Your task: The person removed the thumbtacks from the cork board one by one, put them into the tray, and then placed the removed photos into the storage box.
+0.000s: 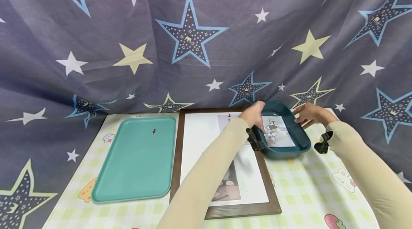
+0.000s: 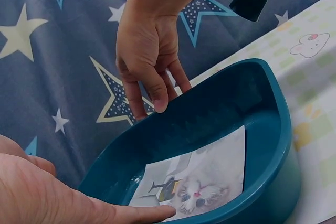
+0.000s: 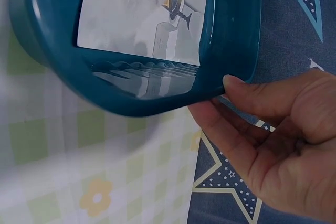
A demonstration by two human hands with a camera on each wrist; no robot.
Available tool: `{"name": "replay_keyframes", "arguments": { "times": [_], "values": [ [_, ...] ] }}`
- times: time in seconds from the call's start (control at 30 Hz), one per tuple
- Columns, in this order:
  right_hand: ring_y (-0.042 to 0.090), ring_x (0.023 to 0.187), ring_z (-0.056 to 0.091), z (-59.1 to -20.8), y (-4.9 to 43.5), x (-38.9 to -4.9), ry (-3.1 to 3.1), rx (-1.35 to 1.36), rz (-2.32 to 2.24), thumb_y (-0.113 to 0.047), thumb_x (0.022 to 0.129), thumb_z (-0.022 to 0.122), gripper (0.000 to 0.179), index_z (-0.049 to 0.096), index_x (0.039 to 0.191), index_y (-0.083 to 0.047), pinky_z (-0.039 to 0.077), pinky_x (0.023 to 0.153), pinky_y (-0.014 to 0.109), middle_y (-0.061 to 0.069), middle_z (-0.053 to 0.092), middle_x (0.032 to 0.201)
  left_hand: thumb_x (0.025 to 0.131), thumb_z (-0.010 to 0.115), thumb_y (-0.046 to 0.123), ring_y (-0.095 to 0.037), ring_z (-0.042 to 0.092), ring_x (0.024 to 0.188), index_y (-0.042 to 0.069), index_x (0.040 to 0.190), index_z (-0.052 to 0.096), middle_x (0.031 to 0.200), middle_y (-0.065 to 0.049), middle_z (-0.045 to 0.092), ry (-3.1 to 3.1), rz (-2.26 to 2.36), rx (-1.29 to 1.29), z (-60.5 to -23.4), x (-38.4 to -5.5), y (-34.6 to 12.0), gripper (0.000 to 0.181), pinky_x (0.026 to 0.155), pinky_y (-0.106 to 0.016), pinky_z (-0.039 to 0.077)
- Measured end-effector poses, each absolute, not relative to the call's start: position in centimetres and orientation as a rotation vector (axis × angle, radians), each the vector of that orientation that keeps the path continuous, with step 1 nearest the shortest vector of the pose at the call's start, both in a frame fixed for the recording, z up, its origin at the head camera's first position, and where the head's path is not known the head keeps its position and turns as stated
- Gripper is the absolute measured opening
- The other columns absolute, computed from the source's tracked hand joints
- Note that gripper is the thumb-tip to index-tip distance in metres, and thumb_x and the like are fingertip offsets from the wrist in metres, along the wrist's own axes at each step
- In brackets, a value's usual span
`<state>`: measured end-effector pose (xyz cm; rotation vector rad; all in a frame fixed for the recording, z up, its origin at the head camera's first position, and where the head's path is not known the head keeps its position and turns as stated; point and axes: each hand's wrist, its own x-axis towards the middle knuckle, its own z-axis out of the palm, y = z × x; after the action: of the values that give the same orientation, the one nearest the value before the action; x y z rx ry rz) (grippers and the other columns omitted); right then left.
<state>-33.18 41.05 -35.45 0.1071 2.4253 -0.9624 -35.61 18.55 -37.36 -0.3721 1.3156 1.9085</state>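
A dark teal basin [image 1: 300, 130] sits at the table's back right, with a cat picture [image 1: 278, 132] lying inside. My left hand [image 1: 254, 114] holds the basin's left side. One of its fingers reaches over the rim and overlaps the picture in the left wrist view; its other fingers are mostly hidden there. On the opposite side my right hand [image 3: 283, 135] pinches the rim, thumb on top and fingers underneath. Clear ridged plastic [image 3: 149, 77] shows beside the picture within the basin.
A brown-framed white board [image 1: 196, 143] lies left of the basin, partly under my left arm, bearing pictures [image 1: 230, 186] and a red pushpin [image 1: 229, 115]. A light teal tray [image 1: 138, 164] with red pushpins [image 1: 153, 131] lies farther left. Star-patterned cloth [image 1: 190, 79] hangs behind.
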Motion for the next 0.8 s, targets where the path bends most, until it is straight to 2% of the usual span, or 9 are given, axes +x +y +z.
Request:
{"name": "replay_keyframes", "arguments": {
  "times": [0.13, 0.43, 0.57, 0.67, 0.8],
  "values": [
    [0.023, 0.099, 0.07, -35.4, 41.0, -33.1, 2.423, 0.103, -0.965, -0.002, 0.101, 0.056, 0.058, 0.032, 0.149, 0.018, 0.061, 0.09, 0.047, 0.041, 0.043, 0.145, 0.108, 0.04, 0.036, -0.035, -0.002, 0.159, 0.011, 0.164, 0.014, 0.173, -0.011, 0.001, 1.296, 1.907, -0.41, -37.3, -35.6, 18.5, 0.067, 0.123, -0.071, 0.011],
    [0.018, 0.091, 0.071, -35.5, 41.0, -33.2, 2.417, 0.126, -0.973, -0.001, 0.1, 0.057, 0.06, 0.03, 0.15, 0.018, 0.062, 0.088, 0.045, 0.036, 0.056, 0.135, 0.108, 0.038, 0.039, -0.036, -0.002, 0.159, 0.008, 0.164, 0.009, 0.173, -0.013, -0.001, 1.264, 1.863, -0.43, -36.9, -35.7, 18.3, 0.07, 0.124, -0.068, 0.011],
    [0.017, 0.089, 0.071, -35.4, 40.9, -33.2, 2.414, 0.136, -0.976, 0.0, 0.1, 0.058, 0.06, 0.03, 0.149, 0.019, 0.062, 0.088, 0.045, 0.033, 0.063, 0.127, 0.108, 0.034, 0.043, -0.039, -0.002, 0.159, 0.006, 0.164, 0.005, 0.171, -0.018, -0.002, 1.236, 1.838, -0.414, -36.8, -35.7, 18.1, 0.073, 0.125, -0.066, 0.011],
    [0.017, 0.089, 0.071, -35.4, 40.8, -33.2, 2.418, 0.142, -0.971, -0.001, 0.1, 0.058, 0.06, 0.031, 0.149, 0.019, 0.062, 0.087, 0.045, 0.032, 0.065, 0.125, 0.108, 0.032, 0.045, -0.041, 0.001, 0.158, 0.002, 0.163, 0.003, 0.17, -0.023, 0.0, 1.202, 1.826, -0.41, -36.8, -35.7, 17.8, 0.076, 0.127, -0.063, 0.012],
    [0.02, 0.092, 0.071, -35.4, 40.8, -33.2, 2.423, 0.141, -0.96, 0.0, 0.1, 0.058, 0.059, 0.031, 0.149, 0.019, 0.062, 0.087, 0.046, 0.035, 0.06, 0.131, 0.109, 0.032, 0.046, -0.042, 0.009, 0.157, -0.004, 0.161, 0.004, 0.168, -0.028, 0.007, 1.142, 1.829, -0.418, -36.8, -35.9, 17.5, 0.078, 0.128, -0.057, 0.013]
  ]
}}
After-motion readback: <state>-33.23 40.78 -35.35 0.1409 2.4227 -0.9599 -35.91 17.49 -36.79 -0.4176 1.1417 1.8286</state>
